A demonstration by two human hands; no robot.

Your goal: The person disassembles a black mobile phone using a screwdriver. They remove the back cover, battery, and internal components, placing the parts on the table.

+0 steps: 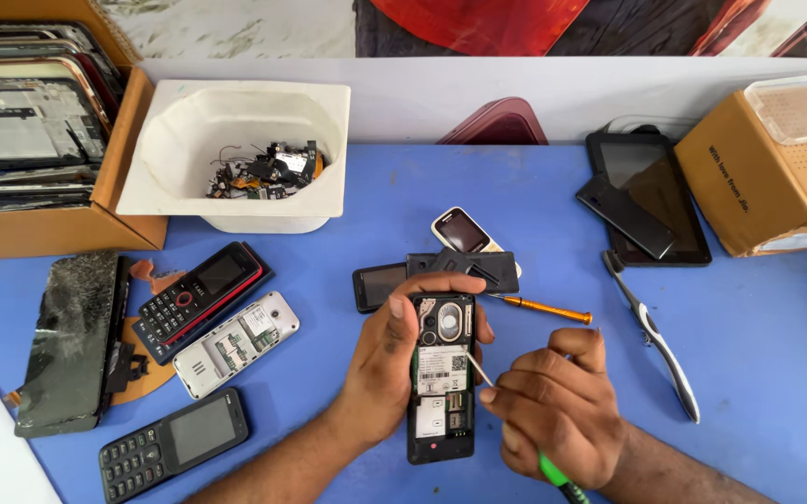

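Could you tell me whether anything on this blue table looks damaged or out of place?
Yes. The big panel at the left edge has shattered glass. The phone in the left hand has no back cover, and another backless phone lies nearby.

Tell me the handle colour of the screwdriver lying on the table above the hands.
Orange, seen in the head view: the screwdriver has an orange handle.

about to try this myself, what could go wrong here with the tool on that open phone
The left hand holds the open phone off the blue table by its edges only, so a push might tip it. The right hand angles the green-handled tool at the bare board; a slip could scratch the parts or jab the left fingers. The orange screwdriver lies loose nearby and could roll.
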